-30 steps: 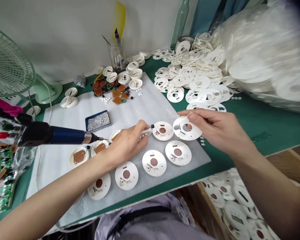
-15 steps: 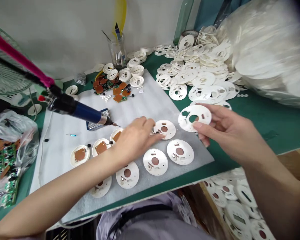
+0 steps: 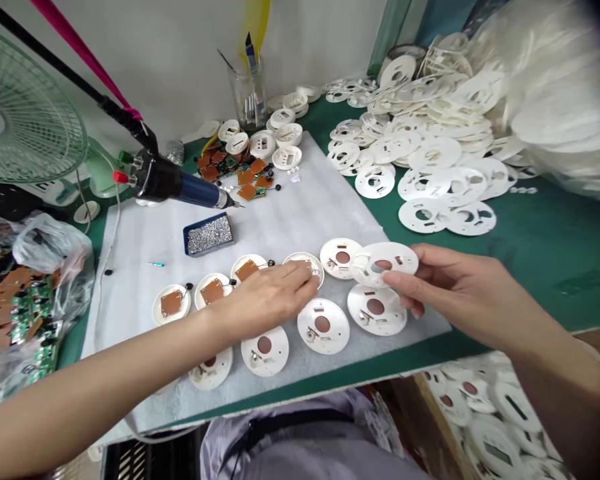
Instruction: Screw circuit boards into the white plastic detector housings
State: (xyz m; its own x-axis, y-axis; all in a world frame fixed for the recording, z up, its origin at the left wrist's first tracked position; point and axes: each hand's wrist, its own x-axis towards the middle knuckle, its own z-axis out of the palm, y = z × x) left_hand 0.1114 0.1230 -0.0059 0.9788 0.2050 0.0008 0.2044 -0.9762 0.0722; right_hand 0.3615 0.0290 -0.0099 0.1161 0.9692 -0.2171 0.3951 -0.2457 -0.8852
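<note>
My right hand (image 3: 445, 280) pinches a thin white plastic disc (image 3: 367, 267) by its edge, thumb on top. The disc is tilted in the air and overlaps two round white covers, a far one (image 3: 336, 256) and a near one (image 3: 380, 312). My left hand (image 3: 277, 293) has its fingers curled together at a white round housing (image 3: 314, 259) that holds a brown circuit board and thin wires. What its fingertips grip is hidden. To its left stand more housings with brown boards (image 3: 171, 304), black parts wired at their sides. Closer to me lie several white covers (image 3: 323, 327).
A blue electric screwdriver (image 3: 197, 190) hangs above a blue tray of screws (image 3: 186, 241). White discs (image 3: 435, 153) are heaped at the back right. Circuit boards (image 3: 247, 179) and small housings (image 3: 286, 158) lie at the back. A fan (image 3: 30, 113) stands on the left.
My left hand has shifted toward me, and a housing now shows at its fingertips. My right hand has brought the white disc down over the covers. The screwdriver appears higher as the view has moved.
</note>
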